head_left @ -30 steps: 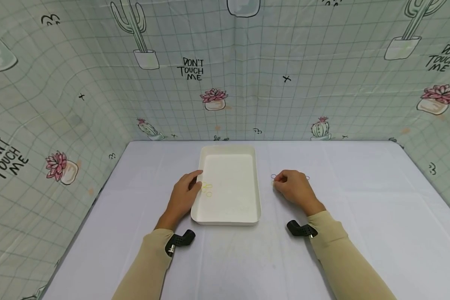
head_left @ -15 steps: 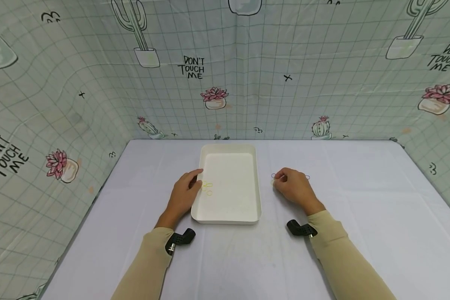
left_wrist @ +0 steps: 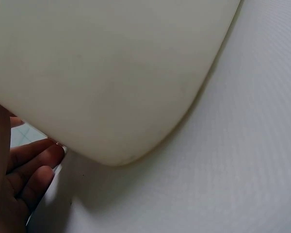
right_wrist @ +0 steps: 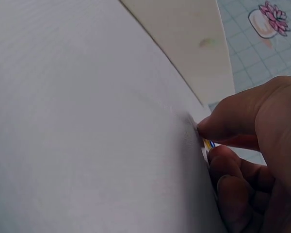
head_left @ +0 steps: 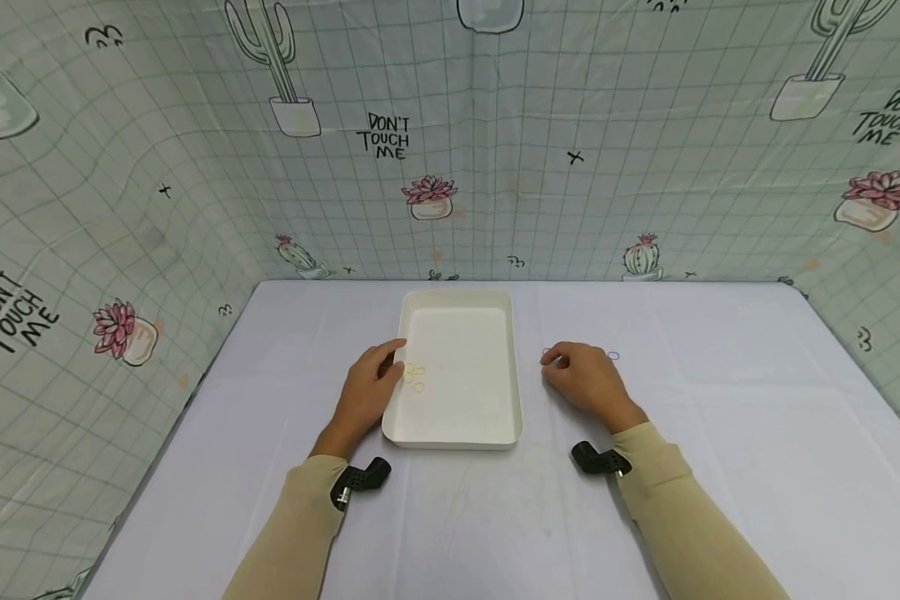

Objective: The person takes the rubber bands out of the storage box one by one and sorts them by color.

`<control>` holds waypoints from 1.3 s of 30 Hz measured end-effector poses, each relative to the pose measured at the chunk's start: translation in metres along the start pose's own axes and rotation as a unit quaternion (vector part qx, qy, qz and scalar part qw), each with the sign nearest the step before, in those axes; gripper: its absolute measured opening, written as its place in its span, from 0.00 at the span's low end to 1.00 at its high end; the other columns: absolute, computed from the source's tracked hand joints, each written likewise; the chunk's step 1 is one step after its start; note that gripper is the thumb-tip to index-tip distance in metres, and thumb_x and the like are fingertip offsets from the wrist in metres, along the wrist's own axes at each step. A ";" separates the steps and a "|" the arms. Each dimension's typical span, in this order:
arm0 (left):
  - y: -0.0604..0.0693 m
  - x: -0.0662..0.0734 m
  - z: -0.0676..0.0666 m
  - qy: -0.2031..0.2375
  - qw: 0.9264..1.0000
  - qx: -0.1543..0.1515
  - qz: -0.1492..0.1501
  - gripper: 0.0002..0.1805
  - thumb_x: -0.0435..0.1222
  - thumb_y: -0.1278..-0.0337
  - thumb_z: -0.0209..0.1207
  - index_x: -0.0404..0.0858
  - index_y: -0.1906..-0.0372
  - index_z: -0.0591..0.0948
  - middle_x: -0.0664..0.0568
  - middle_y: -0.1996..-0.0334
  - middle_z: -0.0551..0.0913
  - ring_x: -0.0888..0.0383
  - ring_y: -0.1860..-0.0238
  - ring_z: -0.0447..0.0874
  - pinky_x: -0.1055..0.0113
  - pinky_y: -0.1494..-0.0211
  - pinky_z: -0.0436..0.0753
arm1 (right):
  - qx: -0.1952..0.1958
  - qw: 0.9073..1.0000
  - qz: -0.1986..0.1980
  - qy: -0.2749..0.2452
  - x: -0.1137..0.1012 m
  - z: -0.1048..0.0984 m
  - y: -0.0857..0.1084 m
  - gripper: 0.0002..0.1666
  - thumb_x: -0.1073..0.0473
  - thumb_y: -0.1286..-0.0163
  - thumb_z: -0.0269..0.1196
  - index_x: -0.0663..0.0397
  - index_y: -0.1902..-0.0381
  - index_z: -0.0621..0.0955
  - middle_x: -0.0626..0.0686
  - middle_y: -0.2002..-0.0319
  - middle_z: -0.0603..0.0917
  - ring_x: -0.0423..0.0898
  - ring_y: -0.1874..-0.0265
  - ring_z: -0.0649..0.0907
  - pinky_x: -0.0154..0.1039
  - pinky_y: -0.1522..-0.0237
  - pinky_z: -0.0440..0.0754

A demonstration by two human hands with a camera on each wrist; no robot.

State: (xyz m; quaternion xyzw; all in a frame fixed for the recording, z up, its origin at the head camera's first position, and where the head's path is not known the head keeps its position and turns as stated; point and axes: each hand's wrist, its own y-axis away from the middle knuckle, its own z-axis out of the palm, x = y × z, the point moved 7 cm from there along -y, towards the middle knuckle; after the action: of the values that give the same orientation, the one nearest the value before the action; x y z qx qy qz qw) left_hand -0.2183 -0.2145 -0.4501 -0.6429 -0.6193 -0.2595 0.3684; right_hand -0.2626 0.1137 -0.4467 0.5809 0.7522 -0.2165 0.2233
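A white rectangular tray (head_left: pixel 465 375) stands on the table, several thin yellow rubber bands (head_left: pixel 418 387) lying near its left side. At the tray's left rim is my left hand (head_left: pixel 363 390), its thumb and fingertips touching the edge from outside; the left wrist view shows the fingers (left_wrist: pixel 36 162) loosely bent against the rim. My right hand (head_left: pixel 588 379) is low over the table right of the tray, thumb and forefinger pinching a yellow rubber band (right_wrist: pixel 207 143) whose bit of colour shows between them, with blue beside it. Most of that band is hidden.
Another small loop, a purplish rubber band (head_left: pixel 613 356), lies right of my right hand. A similar loop is partly hidden at its fingertips. White cloth covers the table (head_left: pixel 720 400). A grid-patterned curtain (head_left: pixel 540 208) hangs behind and along the sides.
My right hand has shifted slightly left, covering the yellow rubber band that showed at its fingertips. More of the purplish band on its right is visible. The left hand and tray stay put.
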 end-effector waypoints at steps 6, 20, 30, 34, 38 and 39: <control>-0.003 0.005 -0.001 0.002 1.000 0.000 0.007 0.23 0.39 0.28 0.54 0.43 0.31 0.76 0.47 0.53 0.79 0.52 0.56 0.74 0.56 0.51 0.73 | 0.002 1.000 0.010 -0.009 0.004 -0.004 -0.002 0.11 0.59 0.36 0.62 0.54 0.57 0.87 0.54 0.66 0.84 0.50 0.67 0.79 0.46 0.62 0.76; -0.012 0.009 -0.001 0.001 1.000 -0.006 0.018 0.23 0.40 0.28 0.54 0.44 0.31 0.76 0.48 0.51 0.79 0.52 0.55 0.75 0.56 0.49 0.73 | 0.027 0.997 0.019 -0.063 0.010 -0.014 -0.003 0.11 0.59 0.34 0.63 0.57 0.57 0.86 0.52 0.68 0.83 0.48 0.70 0.78 0.43 0.64 0.74; 0.000 0.001 -0.001 0.002 1.000 -0.007 0.003 0.23 0.39 0.27 0.54 0.44 0.31 0.76 0.48 0.53 0.79 0.52 0.56 0.74 0.56 0.51 0.73 | 0.009 0.988 0.030 -0.152 -0.009 -0.005 -0.006 0.11 0.55 0.32 0.65 0.57 0.57 0.86 0.52 0.70 0.84 0.46 0.74 0.81 0.41 0.68 0.77; 0.000 0.000 -0.001 0.002 1.000 -0.002 0.000 0.22 0.39 0.27 0.55 0.44 0.31 0.76 0.48 0.52 0.79 0.52 0.55 0.75 0.55 0.50 0.73 | -0.024 0.973 0.045 -0.223 -0.021 0.000 -0.008 0.12 0.55 0.32 0.66 0.56 0.56 0.85 0.54 0.68 0.84 0.50 0.70 0.81 0.41 0.69 0.78; 0.001 0.002 -0.001 0.000 1.000 -0.002 -0.004 0.22 0.39 0.27 0.54 0.44 0.31 0.75 0.47 0.51 0.79 0.52 0.55 0.76 0.55 0.49 0.74 | -0.050 0.961 0.036 -0.269 -0.039 0.003 -0.013 0.14 0.55 0.32 0.66 0.58 0.55 0.85 0.56 0.67 0.83 0.51 0.68 0.80 0.40 0.71 0.77; 0.001 0.003 -0.002 0.001 1.000 -0.003 -0.004 0.22 0.39 0.26 0.54 0.44 0.31 0.75 0.47 0.51 0.79 0.52 0.54 0.76 0.55 0.49 0.74 | -0.055 0.960 0.029 -0.274 -0.044 0.003 -0.015 0.14 0.55 0.32 0.67 0.58 0.55 0.85 0.56 0.67 0.83 0.51 0.68 0.80 0.40 0.71 0.77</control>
State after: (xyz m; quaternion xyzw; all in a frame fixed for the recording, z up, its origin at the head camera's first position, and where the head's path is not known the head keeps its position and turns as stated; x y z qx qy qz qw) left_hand -0.2169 -0.2143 -0.4470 -0.6413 -0.6208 -0.2631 0.3662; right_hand -0.2667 0.0740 -0.4223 0.5077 0.6559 -0.3193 0.4584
